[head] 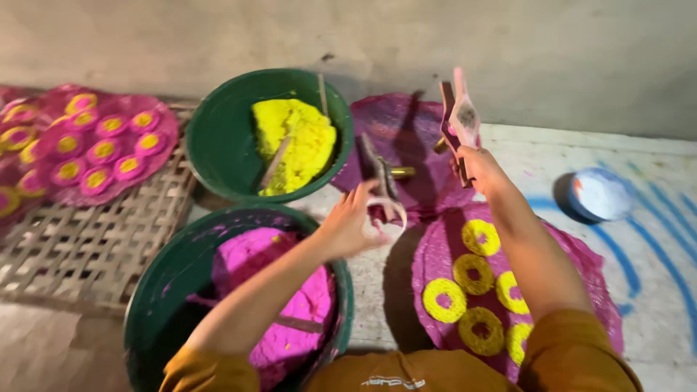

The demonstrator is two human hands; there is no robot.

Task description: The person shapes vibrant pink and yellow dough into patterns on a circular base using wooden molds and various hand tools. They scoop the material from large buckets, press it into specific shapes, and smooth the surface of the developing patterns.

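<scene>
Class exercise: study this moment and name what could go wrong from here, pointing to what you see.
1. The right hand holds a wooden tool above the yellow rings; a slip could crush them.
2. The left hand holds a ring mould over the pink basin's edge; dropped, it might sink into pink paste.

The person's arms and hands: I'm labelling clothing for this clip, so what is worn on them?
Both forearms are bare. Mustard-orange sleeves are pushed up to about the elbows, left sleeve and right sleeve. The left hand and right hand wear no gloves. No rings, watch or bracelets are visible, though the picture is somewhat blurred.
</scene>
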